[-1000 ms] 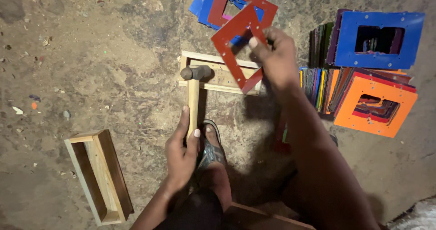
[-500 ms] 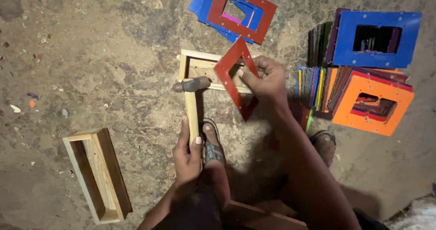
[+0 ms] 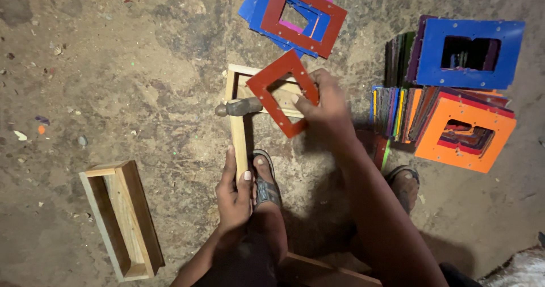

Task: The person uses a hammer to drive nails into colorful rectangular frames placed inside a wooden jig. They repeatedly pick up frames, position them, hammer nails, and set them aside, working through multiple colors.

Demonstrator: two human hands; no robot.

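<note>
The red frame (image 3: pixel 282 93) is pinched at its right edge by the closed fingers (image 3: pixel 306 101) of the right hand (image 3: pixel 326 108), tilted over one pale wooden frame (image 3: pixel 234 91) on the floor. The left hand (image 3: pixel 234 193) is wrapped shut on one hammer (image 3: pixel 239 129). A second wooden frame (image 3: pixel 122 219) lies apart, left

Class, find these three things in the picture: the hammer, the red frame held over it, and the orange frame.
hammer (image 3: pixel 237 106): head view, on its metal head.
red frame (image 3: pixel 262 88): head view, on its left side strip.
orange frame (image 3: pixel 434 138): head view, on its left strip.
</note>
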